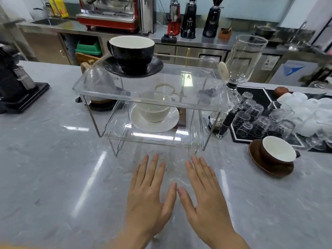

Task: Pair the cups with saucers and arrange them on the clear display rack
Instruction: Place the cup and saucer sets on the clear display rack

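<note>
A clear two-tier display rack (197,103) stands on the marble counter ahead of me. On its top shelf at the left, a black cup (132,53) sits on a black saucer (111,66). On the lower shelf a white cup (154,112) rests on a white saucer (140,123). A brown cup (274,153) with a white inside sits on a brown saucer (260,162) on the counter to the right of the rack. My left hand (149,193) and my right hand (208,194) lie flat with straight fingers on the counter in front of the rack, holding nothing.
A black mat with several upturned glasses (255,119) lies right of the rack, beside a glass siphon brewer (246,58). A dark machine on a black tray (16,87) stands at the far left. A glass carafe (98,81) sits behind the rack.
</note>
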